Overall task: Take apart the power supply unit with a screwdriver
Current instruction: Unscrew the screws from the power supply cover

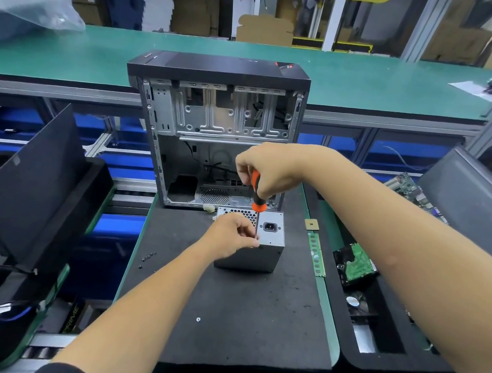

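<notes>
A grey metal power supply unit (pixel 263 250) stands on the black mat (pixel 234 313), its face with the vent holes and the power socket turned up. My right hand (pixel 268 170) grips the orange-and-black handle of a screwdriver (pixel 256 196) held upright over the unit's top face. The thin shaft runs down to the top near the front edge. My left hand (pixel 235 233) lies on the unit's left side, and its fingertips pinch the shaft just above the tip. The screw under the tip is hidden by my fingers.
An open black computer case (pixel 215 130) stands right behind the unit. Several small black screws (pixel 148 257) and a silver screw (pixel 198 319) lie on the mat. A memory stick (pixel 317 254) and a hard drive (pixel 355 263) lie to the right; black foam trays flank both sides.
</notes>
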The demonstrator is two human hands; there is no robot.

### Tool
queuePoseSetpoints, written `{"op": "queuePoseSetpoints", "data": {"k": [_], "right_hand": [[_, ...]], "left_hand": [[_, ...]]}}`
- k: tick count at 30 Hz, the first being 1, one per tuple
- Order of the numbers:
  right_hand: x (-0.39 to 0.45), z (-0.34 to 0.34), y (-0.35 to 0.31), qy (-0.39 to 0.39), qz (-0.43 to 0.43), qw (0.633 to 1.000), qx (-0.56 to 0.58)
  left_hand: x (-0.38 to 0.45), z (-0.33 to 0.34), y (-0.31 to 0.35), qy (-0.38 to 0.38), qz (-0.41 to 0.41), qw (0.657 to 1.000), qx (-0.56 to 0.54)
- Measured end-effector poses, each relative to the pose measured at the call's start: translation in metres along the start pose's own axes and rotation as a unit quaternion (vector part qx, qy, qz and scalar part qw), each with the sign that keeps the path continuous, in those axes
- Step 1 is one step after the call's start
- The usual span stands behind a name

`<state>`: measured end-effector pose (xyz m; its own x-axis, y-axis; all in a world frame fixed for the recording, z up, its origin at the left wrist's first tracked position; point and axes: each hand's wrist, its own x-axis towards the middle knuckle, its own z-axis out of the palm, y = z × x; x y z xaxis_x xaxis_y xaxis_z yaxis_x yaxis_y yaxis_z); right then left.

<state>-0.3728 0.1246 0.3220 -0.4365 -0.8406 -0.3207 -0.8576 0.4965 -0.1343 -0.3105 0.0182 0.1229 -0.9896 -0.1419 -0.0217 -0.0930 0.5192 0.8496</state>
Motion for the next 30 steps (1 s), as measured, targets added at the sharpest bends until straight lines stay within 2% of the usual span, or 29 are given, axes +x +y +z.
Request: {"op": "queuePoseSetpoints", "data": {"k": [3, 5, 7, 10, 13, 18, 22, 23, 28, 30], "right_hand": [[0.001, 0.003, 0.002, 0.004, 0.048, 0.999, 0.022], [0.002, 0.002, -0.002, -0.02, 0.094, 0.994, -0.044], [0.006, 0.004, -0.003, -0.016, 0.083, 0.99, -0.113], [0.01, 0.003, 0.001, 0.008, 0.039, 0.998, -0.046], [0.005, -0.002, 0.001, -0.002, -0.006, 1.0, -0.011], [0.007, 0.003, 0.001, 0.01, 0.022, 0.999, 0.034], [0.008, 0.004, -0.002, 0.016, 0.108, 0.988, -0.11], [0.009, 0.005, -0.001, 0.019, 0.112, 0.987, -0.118], [0.005, -0.001, 0.005, 0.031, -0.008, 0.999, -0.011], [0.003, -0.001, 0.005, 0.015, -0.027, 0.998, 0.045]], "left_hand": [[0.0, 0.0, 0.001, -0.001, 0.006, 1.0, 0.003], [-0.001, 0.0, 0.001, 0.0, 0.006, 1.0, -0.003], [-0.001, 0.0, 0.001, -0.001, 0.006, 1.0, -0.002], [-0.001, 0.0, 0.0, -0.002, 0.009, 1.0, 0.0], [0.0, 0.0, 0.0, 0.001, 0.008, 1.0, 0.004], [0.001, 0.001, -0.001, 0.001, 0.003, 1.0, 0.005], [0.002, 0.001, -0.002, 0.002, -0.002, 1.0, 0.01], [0.002, 0.001, -0.002, 0.001, -0.003, 1.0, 0.01], [0.002, 0.001, -0.001, -0.002, 0.0, 1.0, 0.006], [0.002, 0.001, -0.002, -0.003, -0.001, 1.0, 0.011]]}}
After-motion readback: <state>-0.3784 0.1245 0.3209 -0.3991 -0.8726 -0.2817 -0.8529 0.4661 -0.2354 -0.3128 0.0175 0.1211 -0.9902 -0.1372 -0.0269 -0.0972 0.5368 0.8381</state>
